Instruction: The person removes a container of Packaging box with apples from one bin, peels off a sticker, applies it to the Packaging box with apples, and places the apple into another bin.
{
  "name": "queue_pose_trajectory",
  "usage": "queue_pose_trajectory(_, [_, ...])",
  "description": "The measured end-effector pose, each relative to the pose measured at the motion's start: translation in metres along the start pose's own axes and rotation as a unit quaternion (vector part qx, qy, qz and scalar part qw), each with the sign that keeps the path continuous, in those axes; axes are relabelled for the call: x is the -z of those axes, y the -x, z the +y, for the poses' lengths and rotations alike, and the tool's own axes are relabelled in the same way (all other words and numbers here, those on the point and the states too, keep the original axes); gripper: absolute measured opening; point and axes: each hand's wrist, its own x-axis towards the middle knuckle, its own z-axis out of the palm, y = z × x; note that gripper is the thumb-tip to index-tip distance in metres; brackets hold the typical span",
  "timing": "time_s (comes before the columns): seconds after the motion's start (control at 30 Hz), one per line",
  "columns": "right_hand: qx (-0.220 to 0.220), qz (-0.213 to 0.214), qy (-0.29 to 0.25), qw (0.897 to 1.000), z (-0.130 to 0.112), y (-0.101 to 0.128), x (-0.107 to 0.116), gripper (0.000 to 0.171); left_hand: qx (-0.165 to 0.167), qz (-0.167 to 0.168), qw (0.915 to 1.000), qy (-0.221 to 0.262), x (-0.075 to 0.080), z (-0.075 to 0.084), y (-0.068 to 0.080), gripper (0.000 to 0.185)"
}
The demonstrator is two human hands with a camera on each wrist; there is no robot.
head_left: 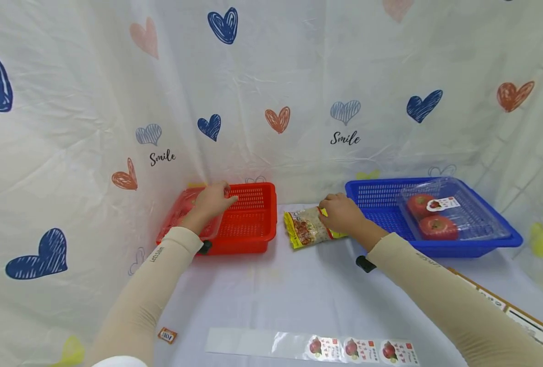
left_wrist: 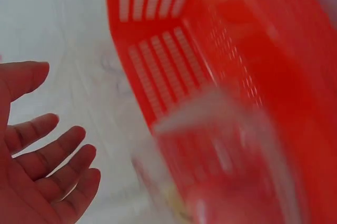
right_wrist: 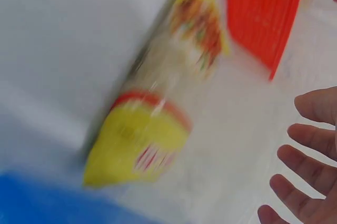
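My left hand is over the left part of a red plastic basket, its fingers loosely spread and holding nothing. Under it in the basket lies a clear plastic box with red fruit, partly hidden by the hand and blurred in the left wrist view. Between the two baskets lies a yellow-ended food packet with a see-through middle. My right hand hovers over the packet's right end; in the right wrist view its fingers look relaxed and apart from the packet.
To the right stands a blue basket holding a clear box with red fruits and a label. A strip of fruit stickers lies along the front. A small orange packet is at front left; a brown-edged printed sheet lies at right.
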Motion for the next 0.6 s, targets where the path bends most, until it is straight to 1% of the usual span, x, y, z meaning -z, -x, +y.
queue_pose_trajectory(0.07, [0.0,-0.009,0.004,1.0,-0.018,-0.007,-0.002,0.033,0.019,-0.002,0.9998,0.011,0.01,-0.016,-0.002,0.051])
queue_pose_trajectory(0.13, [0.0,-0.019,0.006,1.0,-0.035,-0.014,-0.004,0.034,0.043,-0.002,0.9986,0.032,0.017,-0.033,-0.004,0.054])
queue_pose_trajectory(0.23, [-0.01,-0.031,0.008,0.999,-0.06,-0.023,-0.007,0.038,0.072,0.006,0.996,0.053,0.025,-0.06,-0.006,0.057])
queue_pose_trajectory(0.3, [-0.021,-0.037,0.001,0.999,-0.075,-0.028,-0.009,0.04,0.094,0.013,0.994,0.054,0.029,-0.077,-0.006,0.056])
queue_pose_trajectory(0.33, [-0.027,-0.041,-0.006,0.999,-0.083,-0.031,-0.01,0.041,0.105,0.012,0.9927,0.057,0.031,-0.084,-0.005,0.056])
queue_pose_trajectory(0.4, [-0.035,-0.05,-0.038,0.997,-0.097,-0.034,-0.013,0.042,0.132,0.0,0.9888,0.069,0.034,-0.094,-0.003,0.057])
queue_pose_trajectory(0.47, [-0.038,-0.063,-0.075,0.994,-0.11,-0.037,-0.017,0.042,0.158,-0.021,0.9839,0.081,0.036,-0.1,-0.002,0.06])
queue_pose_trajectory(0.53, [-0.029,-0.068,-0.103,0.992,-0.12,-0.041,-0.023,0.043,0.182,-0.047,0.9774,0.096,0.037,-0.103,-0.001,0.061])
queue_pose_trajectory(0.6, [-0.014,-0.067,-0.121,0.99,-0.131,-0.045,-0.03,0.044,0.197,-0.07,0.9726,0.101,0.039,-0.103,0.0,0.066])
